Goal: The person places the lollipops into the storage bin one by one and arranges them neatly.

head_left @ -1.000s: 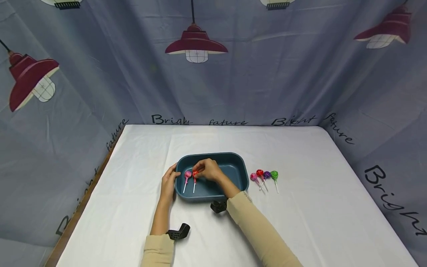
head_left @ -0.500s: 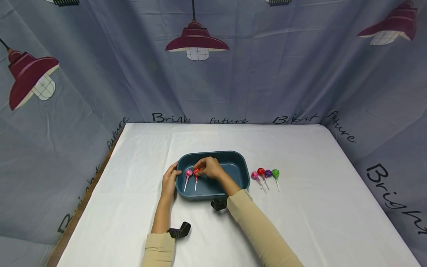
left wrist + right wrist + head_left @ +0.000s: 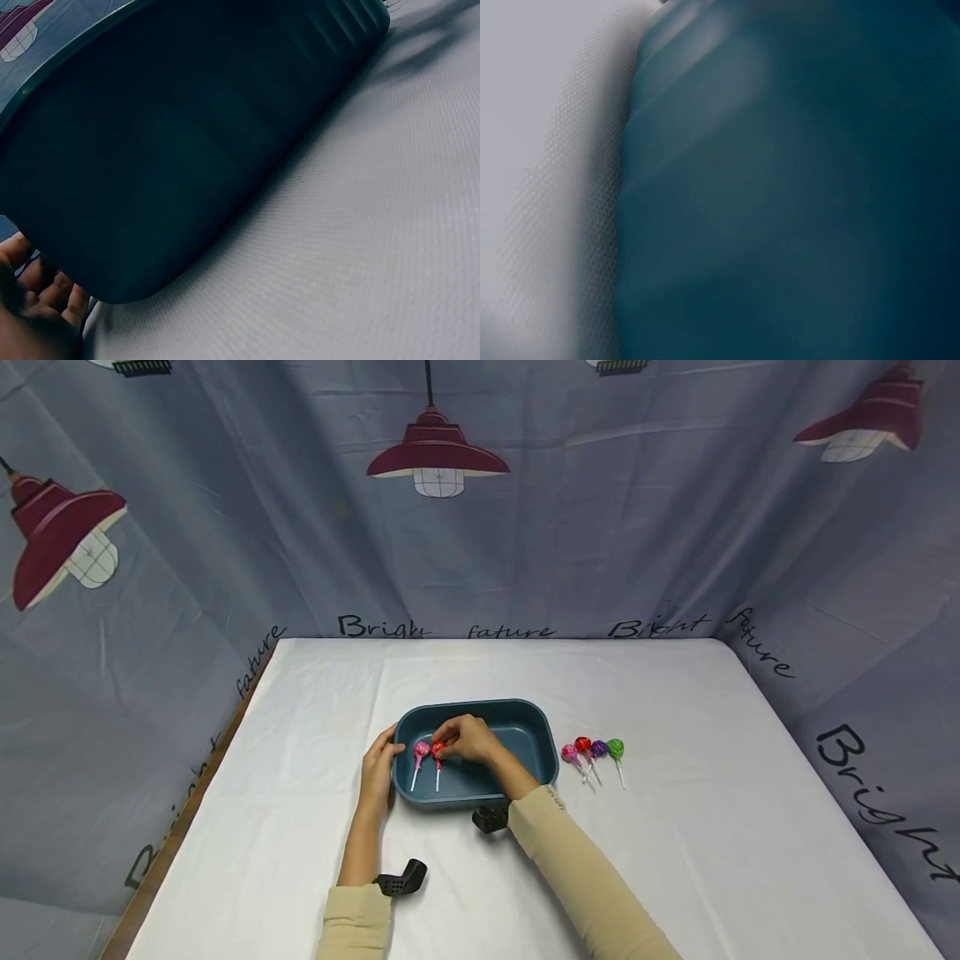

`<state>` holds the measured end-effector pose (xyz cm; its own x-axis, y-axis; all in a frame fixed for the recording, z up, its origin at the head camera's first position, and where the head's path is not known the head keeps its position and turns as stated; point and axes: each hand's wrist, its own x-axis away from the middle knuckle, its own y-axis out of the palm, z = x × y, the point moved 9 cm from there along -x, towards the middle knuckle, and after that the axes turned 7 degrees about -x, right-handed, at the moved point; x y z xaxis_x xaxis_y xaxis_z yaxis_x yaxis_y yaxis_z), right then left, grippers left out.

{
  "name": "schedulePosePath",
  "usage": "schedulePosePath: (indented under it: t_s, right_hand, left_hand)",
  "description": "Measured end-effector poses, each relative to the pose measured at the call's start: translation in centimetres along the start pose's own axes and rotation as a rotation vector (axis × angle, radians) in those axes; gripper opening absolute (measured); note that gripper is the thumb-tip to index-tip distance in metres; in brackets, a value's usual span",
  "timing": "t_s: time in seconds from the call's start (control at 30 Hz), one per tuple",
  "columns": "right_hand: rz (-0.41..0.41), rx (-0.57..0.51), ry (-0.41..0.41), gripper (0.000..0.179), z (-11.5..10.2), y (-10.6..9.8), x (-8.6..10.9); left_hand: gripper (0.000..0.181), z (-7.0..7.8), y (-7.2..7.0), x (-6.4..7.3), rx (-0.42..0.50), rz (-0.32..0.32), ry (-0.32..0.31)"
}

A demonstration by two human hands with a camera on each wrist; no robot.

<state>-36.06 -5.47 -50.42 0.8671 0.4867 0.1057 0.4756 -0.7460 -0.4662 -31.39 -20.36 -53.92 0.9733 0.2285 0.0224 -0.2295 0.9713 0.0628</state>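
A dark teal rectangular tray (image 3: 536,739) sits in the middle of the white table. My left hand (image 3: 377,770) grips its left end, thumb over the rim and fingers along the outer wall; in the left wrist view those fingers (image 3: 54,289) show at the tray's lower corner. Reaching over the front rim, my right hand (image 3: 468,739) pinches the head of a red lollipop (image 3: 438,762) inside the tray, its white stick pointing toward me. Just left of it lies a pink lollipop (image 3: 420,758). The tray's outer wall (image 3: 742,180) fills the right wrist view, hiding the right hand.
Right of the tray, a row of lollipops lies on the white cloth: pink (image 3: 570,754), red (image 3: 583,745), purple (image 3: 599,749) and green (image 3: 616,749). A grey-blue curtain (image 3: 480,552) with printed lamps hangs behind the table (image 3: 675,860).
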Motion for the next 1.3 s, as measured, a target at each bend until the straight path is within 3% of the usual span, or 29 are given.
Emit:
schedulePosePath:
  t_s: [0.43, 0.7, 0.87, 1.0, 1.13, 1.3]
  right_hand:
    - [-0.005, -0.043, -0.027, 0.030, -0.2, -0.1, 0.6]
    - [0.063, -0.113, -0.056, 0.029, -0.7, -1.3, 2.0]
    - [0.091, -0.226, -0.138, 0.030, -1.3, -3.4, 3.5]
    - [0.105, -0.320, -0.158, 0.031, -1.1, -5.5, 4.7]
    - [0.131, -0.375, -0.168, 0.032, -1.1, -7.9, 6.1]
    - [0.226, -0.394, -0.173, 0.035, -0.6, -11.9, 8.6]
  left_hand:
    - [0.045, 0.0, 0.0, 0.2, -0.001, -0.016, -0.011]
    - [0.043, -0.4, -0.2, 0.6, -0.009, -0.014, -0.034]
    - [0.044, -0.5, 0.0, 0.5, -0.021, -0.012, -0.037]
    - [0.044, -0.2, -0.1, 0.4, -0.035, -0.005, -0.019]
    - [0.046, 0.3, -0.3, 0.4, -0.031, 0.006, 0.049]
    - [0.043, 0.7, 0.0, 0.6, 0.010, -0.016, 0.139]
